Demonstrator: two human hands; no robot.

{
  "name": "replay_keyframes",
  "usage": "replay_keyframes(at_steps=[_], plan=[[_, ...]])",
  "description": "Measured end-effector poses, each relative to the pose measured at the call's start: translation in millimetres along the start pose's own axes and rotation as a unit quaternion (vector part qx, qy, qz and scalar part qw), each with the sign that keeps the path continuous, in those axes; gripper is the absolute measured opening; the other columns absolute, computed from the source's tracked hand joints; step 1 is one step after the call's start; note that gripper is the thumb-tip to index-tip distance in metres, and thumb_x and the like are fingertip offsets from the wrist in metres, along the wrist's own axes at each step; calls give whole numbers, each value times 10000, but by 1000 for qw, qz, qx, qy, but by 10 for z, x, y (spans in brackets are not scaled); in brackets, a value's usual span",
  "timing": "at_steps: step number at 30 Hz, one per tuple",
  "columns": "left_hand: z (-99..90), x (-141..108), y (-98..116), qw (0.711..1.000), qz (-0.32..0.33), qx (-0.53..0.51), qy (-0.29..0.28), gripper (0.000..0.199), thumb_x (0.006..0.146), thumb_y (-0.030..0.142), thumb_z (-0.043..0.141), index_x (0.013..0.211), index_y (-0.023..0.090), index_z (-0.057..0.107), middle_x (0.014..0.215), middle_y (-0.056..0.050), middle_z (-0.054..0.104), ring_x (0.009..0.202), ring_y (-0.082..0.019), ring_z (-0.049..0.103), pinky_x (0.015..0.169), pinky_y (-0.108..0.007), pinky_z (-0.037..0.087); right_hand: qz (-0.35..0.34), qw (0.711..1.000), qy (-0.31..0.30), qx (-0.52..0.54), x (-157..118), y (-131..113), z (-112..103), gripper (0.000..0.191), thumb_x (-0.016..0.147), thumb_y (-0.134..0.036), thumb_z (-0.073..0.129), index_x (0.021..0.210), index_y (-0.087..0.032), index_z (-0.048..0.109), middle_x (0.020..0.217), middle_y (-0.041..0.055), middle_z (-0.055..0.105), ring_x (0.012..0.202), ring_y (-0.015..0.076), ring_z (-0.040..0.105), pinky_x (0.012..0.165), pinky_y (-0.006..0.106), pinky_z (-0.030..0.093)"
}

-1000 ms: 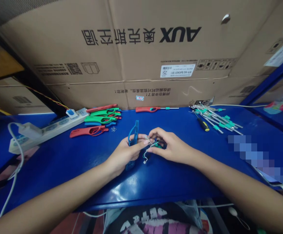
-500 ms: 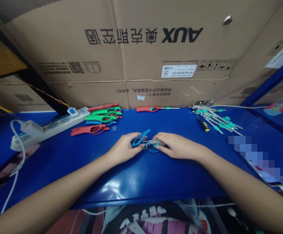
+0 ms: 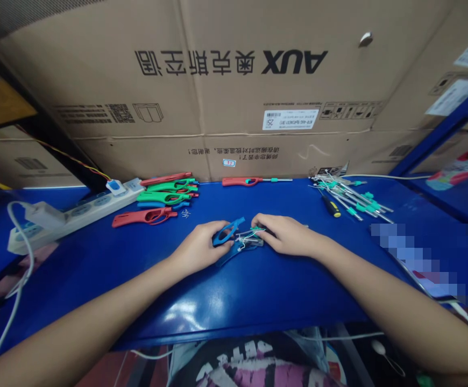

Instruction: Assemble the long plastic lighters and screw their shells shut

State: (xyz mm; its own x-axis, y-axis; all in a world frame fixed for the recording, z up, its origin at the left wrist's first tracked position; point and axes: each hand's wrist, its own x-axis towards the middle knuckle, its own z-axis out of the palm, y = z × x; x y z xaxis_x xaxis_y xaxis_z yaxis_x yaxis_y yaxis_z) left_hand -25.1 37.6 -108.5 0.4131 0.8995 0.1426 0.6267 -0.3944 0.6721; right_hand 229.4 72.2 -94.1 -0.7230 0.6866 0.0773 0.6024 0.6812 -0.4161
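My left hand (image 3: pixel 205 244) grips a blue lighter shell half (image 3: pixel 226 232), its trigger loop raised between thumb and fingers. Pinched in my right hand (image 3: pixel 280 234) is a lighter's inner assembly (image 3: pixel 254 241), with a clear tank, thin white wires and a green piece; its metal rod shows past the far side of the hand. A second blue shell part (image 3: pixel 228 258) sits low beneath the assembly, near my left fingertips. Whether the parts touch, I cannot tell.
Red, green and blue lighter shells (image 3: pixel 165 198) lie beside a white power strip (image 3: pixel 76 215). One red lighter (image 3: pixel 242 181) rests against the cardboard (image 3: pixel 201 123). To the right are several rod assemblies (image 3: pixel 351 199), a screwdriver (image 3: pixel 331 206) and a phone (image 3: pixel 423 274).
My right hand has drawn the inner assembly slightly up and away from the lower blue shell part, which now shows more. My left hand still holds its blue half. The view has shifted slightly.
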Motion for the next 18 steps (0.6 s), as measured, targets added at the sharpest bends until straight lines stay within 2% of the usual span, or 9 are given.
replay_keyframes(at_steps=[2, 6, 10, 18], plan=[[-3, -10, 40, 1000, 14, 8, 8, 266, 880, 362, 659, 1082, 191, 686, 1045, -54, 723, 933, -226, 683, 842, -330, 510, 7, 1000, -4, -13, -4, -28, 1, 163, 1012, -261, 435, 1147, -214, 515, 1082, 72, 690, 894, 221, 654, 728, 322, 425], [-2, -40, 115, 999, 13, 43, -9, 480, 767, 456, 801, 1154, 210, 659, 1120, -56, 709, 1003, -257, 673, 855, -340, 510, -16, 999, -10, -37, -6, -74, 27, 215, 1012, -365, 470, 1163, -215, 498, 1085, 68, 686, 875, 224, 658, 695, 316, 411], [16, -65, 130, 997, 9, 63, -35, 398, 805, 370, 770, 1157, 224, 654, 1138, -55, 708, 1018, -260, 676, 850, -340, 518, -44, 996, -25, -77, 7, -85, 55, 299, 979, -482, 540, 1085, -203, 518, 1024, 72, 674, 827, 226, 647, 642, 311, 402], [27, -68, 145, 998, 9, 65, -25, 416, 812, 315, 741, 1207, 234, 637, 1173, -60, 718, 1046, -272, 684, 857, -355, 521, -95, 988, -55, -104, -10, -132, 26, 235, 1024, -407, 462, 1080, -202, 563, 1061, 80, 660, 854, 223, 643, 683, 330, 463]])
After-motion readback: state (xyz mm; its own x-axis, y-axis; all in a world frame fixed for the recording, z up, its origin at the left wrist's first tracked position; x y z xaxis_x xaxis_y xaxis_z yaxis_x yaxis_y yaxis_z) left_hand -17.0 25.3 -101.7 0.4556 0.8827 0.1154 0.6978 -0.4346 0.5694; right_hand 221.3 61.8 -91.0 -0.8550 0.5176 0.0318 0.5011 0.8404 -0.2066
